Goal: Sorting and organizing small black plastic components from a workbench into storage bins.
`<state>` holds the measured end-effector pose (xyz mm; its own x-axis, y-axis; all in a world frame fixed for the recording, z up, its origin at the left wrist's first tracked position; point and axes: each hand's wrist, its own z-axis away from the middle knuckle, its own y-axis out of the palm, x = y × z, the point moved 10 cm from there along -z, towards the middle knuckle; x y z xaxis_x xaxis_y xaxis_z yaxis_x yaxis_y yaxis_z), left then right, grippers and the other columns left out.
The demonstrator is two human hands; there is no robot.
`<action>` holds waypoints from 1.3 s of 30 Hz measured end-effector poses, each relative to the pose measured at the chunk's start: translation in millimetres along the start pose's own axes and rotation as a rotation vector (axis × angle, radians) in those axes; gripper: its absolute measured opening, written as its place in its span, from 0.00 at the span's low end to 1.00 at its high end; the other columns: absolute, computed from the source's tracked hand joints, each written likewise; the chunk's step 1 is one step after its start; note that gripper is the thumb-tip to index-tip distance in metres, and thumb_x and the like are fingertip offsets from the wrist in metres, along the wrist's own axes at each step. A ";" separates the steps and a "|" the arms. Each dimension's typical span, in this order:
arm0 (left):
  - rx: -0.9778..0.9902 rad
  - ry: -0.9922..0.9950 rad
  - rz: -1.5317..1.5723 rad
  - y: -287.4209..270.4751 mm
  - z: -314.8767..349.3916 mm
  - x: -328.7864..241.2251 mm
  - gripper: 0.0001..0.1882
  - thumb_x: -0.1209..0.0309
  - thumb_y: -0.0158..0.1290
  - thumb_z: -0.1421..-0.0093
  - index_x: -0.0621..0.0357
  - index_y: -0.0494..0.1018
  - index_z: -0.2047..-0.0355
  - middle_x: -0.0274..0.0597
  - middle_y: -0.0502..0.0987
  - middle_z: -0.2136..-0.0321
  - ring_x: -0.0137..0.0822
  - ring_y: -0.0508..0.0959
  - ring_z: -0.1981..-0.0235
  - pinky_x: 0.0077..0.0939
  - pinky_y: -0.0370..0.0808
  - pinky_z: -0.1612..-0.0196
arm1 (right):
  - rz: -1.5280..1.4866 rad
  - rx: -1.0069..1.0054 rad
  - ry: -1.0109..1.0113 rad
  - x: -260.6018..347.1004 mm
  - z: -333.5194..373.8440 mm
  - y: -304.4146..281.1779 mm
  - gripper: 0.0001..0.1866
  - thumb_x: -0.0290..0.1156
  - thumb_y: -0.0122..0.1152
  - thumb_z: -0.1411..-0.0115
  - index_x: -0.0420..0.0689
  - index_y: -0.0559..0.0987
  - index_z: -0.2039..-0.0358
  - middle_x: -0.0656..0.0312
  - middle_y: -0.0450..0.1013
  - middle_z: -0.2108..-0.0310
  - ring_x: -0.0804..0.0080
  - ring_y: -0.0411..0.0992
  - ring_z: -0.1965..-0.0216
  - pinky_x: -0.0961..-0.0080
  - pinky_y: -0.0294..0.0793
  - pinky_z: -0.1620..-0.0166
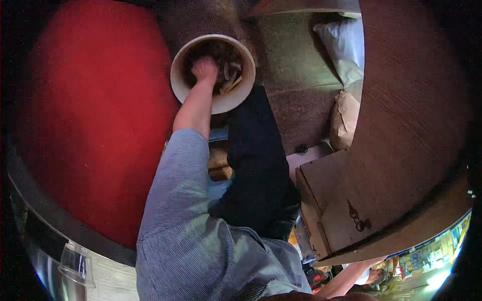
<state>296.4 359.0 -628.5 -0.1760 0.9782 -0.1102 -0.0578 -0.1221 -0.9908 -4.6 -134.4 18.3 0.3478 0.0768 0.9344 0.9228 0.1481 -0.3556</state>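
Note:
My left hand (205, 69) reaches down inside a pale round bucket (244, 99), its bare forearm crossing the near rim. Its fingertips point down into the dark contents, hidden and slightly blurred, so whether they grip anything cannot be made out. Beside the hand lie yellowish strips (231, 85) and some greyish curled scraps (230, 70). Past the edge of the brown tabletop, a bare forearm (346, 278) shows at the lower right. Whose it is I cannot tell, and its hand does not show clearly; my right hand is not seen.
A large red surface (105, 125) flanks the bucket on the left. On the right, the brown tabletop (416, 115) has a metal latch (359, 220) near it. White (346, 47) and tan (345, 118) bags lie beyond its edge. Another person (369, 275) is at the lower right.

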 end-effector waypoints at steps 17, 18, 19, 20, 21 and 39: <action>0.121 -0.443 0.750 -80.7 32.7 4.1 0.18 0.60 0.59 0.48 0.65 0.80 0.67 0.60 0.82 0.71 0.57 0.83 0.65 0.45 0.77 0.56 | -0.023 0.026 0.110 -12.7 -45.7 -48.4 0.16 0.45 0.58 0.39 0.45 0.81 0.65 0.60 0.81 0.64 0.62 0.78 0.62 0.59 0.82 0.59; 0.096 -0.385 0.820 -85.1 31.8 0.2 0.18 0.62 0.60 0.48 0.67 0.79 0.66 0.58 0.82 0.72 0.52 0.83 0.68 0.43 0.78 0.60 | -0.035 0.027 0.119 -14.0 -45.6 -56.1 0.16 0.45 0.59 0.40 0.45 0.81 0.66 0.60 0.80 0.64 0.61 0.78 0.62 0.58 0.82 0.58; 0.081 -0.330 0.887 -93.9 37.1 -2.4 0.17 0.64 0.61 0.48 0.68 0.79 0.65 0.55 0.82 0.72 0.46 0.84 0.71 0.40 0.79 0.63 | -0.027 0.016 0.123 -15.2 -37.1 -45.1 0.16 0.45 0.59 0.40 0.45 0.81 0.66 0.60 0.80 0.64 0.61 0.78 0.62 0.58 0.82 0.58; 0.093 -0.324 0.884 -100.2 44.9 0.1 0.17 0.64 0.61 0.48 0.68 0.79 0.65 0.55 0.82 0.72 0.46 0.84 0.71 0.40 0.79 0.63 | 0.054 -0.071 -0.023 -6.6 -30.7 -38.4 0.14 0.44 0.57 0.36 0.46 0.80 0.64 0.64 0.80 0.67 0.72 0.74 0.71 0.72 0.74 0.68; 0.208 -0.393 0.997 -98.7 51.5 -4.8 0.16 0.67 0.60 0.47 0.70 0.78 0.65 0.53 0.82 0.73 0.42 0.83 0.73 0.36 0.79 0.67 | 0.128 -0.163 -0.182 9.9 -22.0 -39.0 0.12 0.42 0.55 0.32 0.47 0.80 0.62 0.68 0.80 0.70 0.84 0.69 0.80 0.86 0.66 0.79; 0.519 -0.395 1.368 -235.2 109.4 24.0 0.12 0.74 0.55 0.40 0.65 0.75 0.56 0.42 0.79 0.69 0.29 0.79 0.73 0.21 0.76 0.72 | -0.014 0.038 -0.048 -6.8 -19.0 -22.0 0.13 0.39 0.63 0.38 0.42 0.79 0.63 0.70 0.60 0.86 0.79 0.57 0.85 0.77 0.58 0.84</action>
<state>198.3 392.8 -389.5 -0.6188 -0.0298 -0.7850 0.0489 -0.9988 -0.0007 -24.2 -156.9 20.2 0.3259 0.1220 0.9375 0.9201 0.1869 -0.3442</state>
